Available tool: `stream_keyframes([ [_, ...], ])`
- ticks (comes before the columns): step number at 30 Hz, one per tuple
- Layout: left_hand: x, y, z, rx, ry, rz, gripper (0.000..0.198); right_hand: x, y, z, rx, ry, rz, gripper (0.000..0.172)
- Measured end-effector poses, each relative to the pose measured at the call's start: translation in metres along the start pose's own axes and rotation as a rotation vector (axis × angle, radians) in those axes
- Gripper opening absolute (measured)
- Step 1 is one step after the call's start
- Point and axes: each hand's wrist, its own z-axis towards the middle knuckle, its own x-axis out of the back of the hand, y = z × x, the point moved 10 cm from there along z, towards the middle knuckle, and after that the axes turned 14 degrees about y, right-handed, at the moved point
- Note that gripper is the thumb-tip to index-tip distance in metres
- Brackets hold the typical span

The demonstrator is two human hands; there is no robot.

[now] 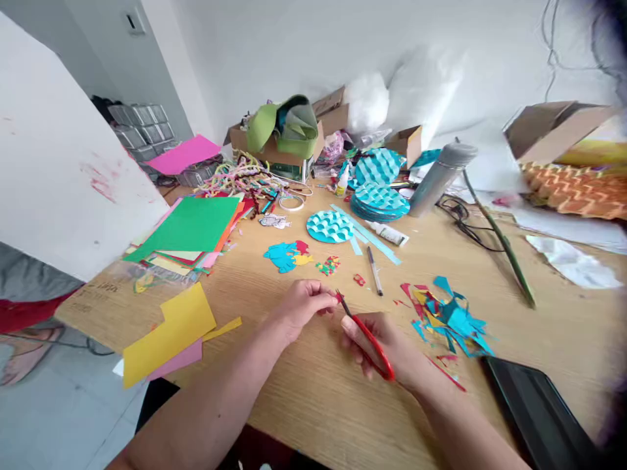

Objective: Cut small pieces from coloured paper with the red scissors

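Observation:
My left hand point(308, 305) is closed, pinching a small red paper piece point(339, 297) between thumb and fingertips. In my right hand point(375, 343) is a pair of red-handled scissors point(375, 346), its dark blades pointing at the red piece. Whether the blades touch the paper is too small to tell. Just beyond my hands lie a heap of tiny coloured paper bits point(328, 264), a few red scraps point(359, 279) and a pen point(375, 271). Blue, red and yellow paper cut-outs point(284, 256) are grouped to the left of them.
Paper offcuts point(455, 316) and a black tablet-like object point(539, 405) lie to the right. Coloured sheets point(186, 225) and yellow paper point(171, 333) are at left. Blue patterned discs point(379, 199), a glue tube point(388, 232) and a grey bottle point(443, 176) stand farther back.

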Motion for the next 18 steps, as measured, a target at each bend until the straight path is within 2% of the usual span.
stream_keyframes([
  [11, -0.0022, 0.0059, -0.0016, -0.038, -0.043, 0.081, 0.013, 0.0019, -0.0058, -0.0047, -0.049, -0.011, -0.015, 0.055],
  [18, 0.0002, 0.0073, -0.0004, -0.068, -0.017, 0.076, 0.011, 0.0032, -0.0024, -0.0032, -0.074, -0.002, -0.030, 0.055],
])
